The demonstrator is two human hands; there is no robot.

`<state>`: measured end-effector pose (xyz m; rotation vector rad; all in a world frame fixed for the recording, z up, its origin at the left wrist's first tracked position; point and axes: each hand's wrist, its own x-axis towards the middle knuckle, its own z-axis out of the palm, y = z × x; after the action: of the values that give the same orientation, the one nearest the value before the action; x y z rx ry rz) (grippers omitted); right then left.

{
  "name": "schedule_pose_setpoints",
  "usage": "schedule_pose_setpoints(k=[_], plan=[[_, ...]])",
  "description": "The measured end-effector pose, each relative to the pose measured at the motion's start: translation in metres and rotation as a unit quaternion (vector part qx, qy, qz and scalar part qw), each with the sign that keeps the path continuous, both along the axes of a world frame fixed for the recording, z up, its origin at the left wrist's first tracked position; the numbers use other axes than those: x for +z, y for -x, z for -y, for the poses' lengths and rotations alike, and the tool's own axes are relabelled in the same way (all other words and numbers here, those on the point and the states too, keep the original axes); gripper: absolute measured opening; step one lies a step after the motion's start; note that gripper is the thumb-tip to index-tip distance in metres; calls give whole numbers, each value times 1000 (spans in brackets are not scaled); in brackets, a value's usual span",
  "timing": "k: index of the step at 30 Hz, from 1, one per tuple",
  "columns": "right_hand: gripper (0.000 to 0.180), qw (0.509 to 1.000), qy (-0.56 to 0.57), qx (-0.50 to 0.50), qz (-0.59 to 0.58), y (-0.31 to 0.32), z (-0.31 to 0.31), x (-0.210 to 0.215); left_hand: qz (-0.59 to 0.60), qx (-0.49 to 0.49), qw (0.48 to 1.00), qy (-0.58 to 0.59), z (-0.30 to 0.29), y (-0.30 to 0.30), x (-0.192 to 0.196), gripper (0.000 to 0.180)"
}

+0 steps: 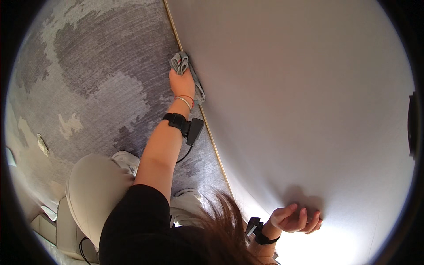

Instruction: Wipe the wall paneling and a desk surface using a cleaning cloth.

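My left hand [182, 84] reaches far forward along the foot of a plain grey wall [300, 97]. Its fingers are closed around a bunched grey cloth [180, 62], part of which hangs down beside the wrist against the wall's edge. A thin gold-brown trim strip [212, 137] runs along that edge, and the cloth lies over it. At the lower right, my right hand [297, 219] is beside the wall with loosely curled, separated fingers and nothing in them. Its shadow falls on the wall close by; whether the fingertips touch the surface I cannot tell.
Patterned grey carpet [110, 97] covers the floor on the left, with a small pale crumpled object [43, 145] on it. My bent knee [95, 190] is at the lower left, near beige furniture [68, 225]. A dark fixture [413, 126] shows at the right rim. A cable [184, 155] trails from my left wrist device.
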<state>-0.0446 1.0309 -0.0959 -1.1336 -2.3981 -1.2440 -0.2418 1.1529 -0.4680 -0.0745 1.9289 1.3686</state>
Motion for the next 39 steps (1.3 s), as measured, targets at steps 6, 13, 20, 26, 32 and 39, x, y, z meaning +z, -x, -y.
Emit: schedule_pose_setpoints(k=[6,13,20,26,32,39], plan=[[20,1000,-11,-22,19,-5,2,-2,165,66,977,-115,35,-48,94,25],[22,1000,-13,-11,1,-3,3,-3,146,72,980,-116,11,3,74,22],[20,999,-34,-11,3,-5,6,0,99,56,974,-194,27,-25,110,27],[19,999,-42,-19,3,0,4,-2,167,61,979,-96,7,5,57,31],[17,998,-54,-17,19,-2,1,0,76,67,978,-180,35,-42,123,27],[17,999,-48,-15,-5,1,6,3,135,29,985,-101,-5,33,66,27]])
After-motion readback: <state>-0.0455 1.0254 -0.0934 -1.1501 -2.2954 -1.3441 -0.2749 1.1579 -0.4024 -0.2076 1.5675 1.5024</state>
